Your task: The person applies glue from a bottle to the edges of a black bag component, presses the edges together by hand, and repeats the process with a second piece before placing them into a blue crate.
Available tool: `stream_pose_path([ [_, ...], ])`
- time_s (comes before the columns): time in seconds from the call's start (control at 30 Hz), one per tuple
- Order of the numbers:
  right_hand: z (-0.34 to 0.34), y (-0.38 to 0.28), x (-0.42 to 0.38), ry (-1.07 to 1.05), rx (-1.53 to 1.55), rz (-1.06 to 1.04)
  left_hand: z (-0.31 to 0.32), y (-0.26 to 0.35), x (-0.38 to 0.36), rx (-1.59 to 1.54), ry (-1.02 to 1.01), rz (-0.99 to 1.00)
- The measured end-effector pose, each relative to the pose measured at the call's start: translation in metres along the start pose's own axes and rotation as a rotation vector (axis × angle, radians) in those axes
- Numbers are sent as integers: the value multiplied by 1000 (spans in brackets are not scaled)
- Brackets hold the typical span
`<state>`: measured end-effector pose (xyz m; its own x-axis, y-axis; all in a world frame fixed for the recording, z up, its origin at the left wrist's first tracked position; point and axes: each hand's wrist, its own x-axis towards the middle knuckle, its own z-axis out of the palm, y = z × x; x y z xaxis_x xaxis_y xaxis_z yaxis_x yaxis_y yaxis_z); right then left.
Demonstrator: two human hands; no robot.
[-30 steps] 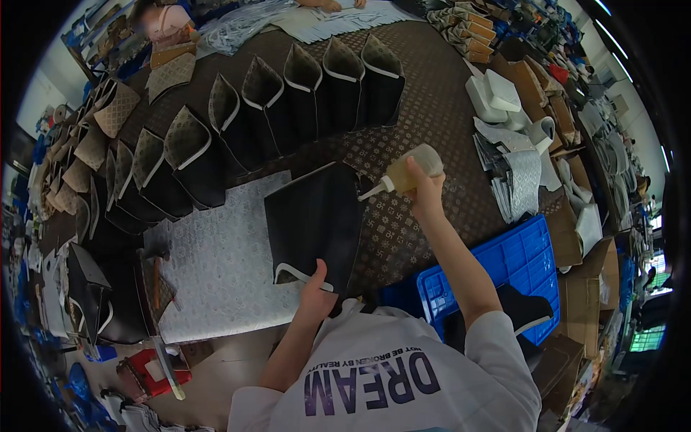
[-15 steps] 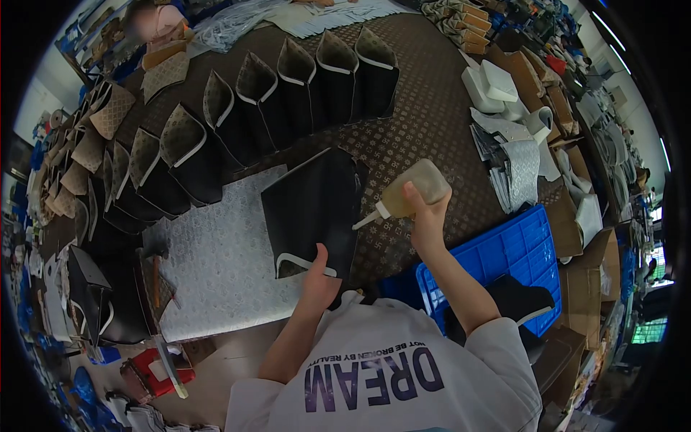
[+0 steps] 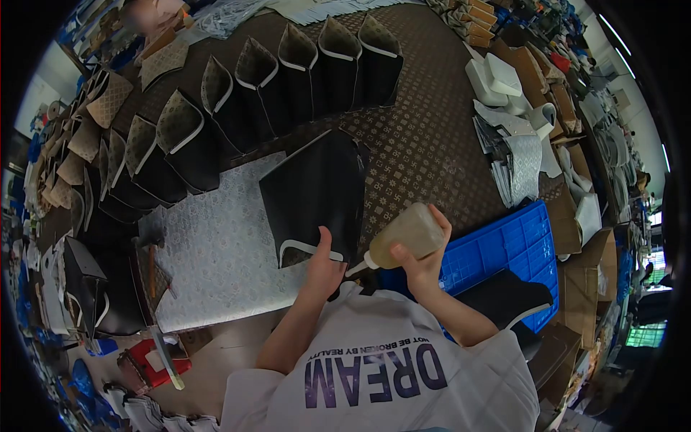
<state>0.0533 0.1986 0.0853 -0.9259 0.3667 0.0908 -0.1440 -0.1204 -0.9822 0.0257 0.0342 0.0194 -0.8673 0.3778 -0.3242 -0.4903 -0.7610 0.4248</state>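
A black boot shaft (image 3: 313,194) with a white-edged opening lies in front of me, its opening towards my body. My left hand (image 3: 324,272) grips it at that opening, thumb on top near the white edging and the other fingers hidden. In my right hand (image 3: 426,272) is a translucent squeeze bottle (image 3: 407,234) of yellowish liquid, tilted with its thin nozzle down to the left. The nozzle tip is right beside my left hand, at the near corner of the shaft.
More black boot shafts (image 3: 260,101) stand in a curved row behind. A silvery patterned sheet (image 3: 223,237) lies to the left, partly under the held shaft. On the right are a blue crate (image 3: 497,245), white containers (image 3: 497,79) and stacked silvery pieces (image 3: 522,158). A person (image 3: 155,18) is at the far left.
My right hand has brought the bottle down towards me, its nozzle moving from the shaft's right side to beside my left hand. The shaft stays in my left hand, shifted slightly.
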Motion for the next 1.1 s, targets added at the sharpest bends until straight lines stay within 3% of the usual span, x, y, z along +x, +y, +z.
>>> stream_pose_path([
  [0.17,-4,-6,18,57,143,72,7,6,-1,2,-31,28],
  [0.37,-6,30,66,196,212,284,-7,7,-11,-75,-31,19],
  [0.43,-1,33,84,213,246,271,0,12,-16,-55,-11,52],
  [0.57,9,37,115,226,287,261,-17,16,-24,270,-112,174],
  [0.73,25,48,144,317,279,212,-15,24,-26,-124,-78,65],
  [0.87,38,46,153,316,209,114,-17,25,-29,-150,-27,33],
  [0.97,43,38,153,315,140,-78,-17,25,-30,-50,0,44],
  [1.03,41,23,145,261,126,-68,-20,24,-28,74,30,73],
  [1.1,37,10,134,200,110,-27,-12,27,-27,-38,60,51],
])
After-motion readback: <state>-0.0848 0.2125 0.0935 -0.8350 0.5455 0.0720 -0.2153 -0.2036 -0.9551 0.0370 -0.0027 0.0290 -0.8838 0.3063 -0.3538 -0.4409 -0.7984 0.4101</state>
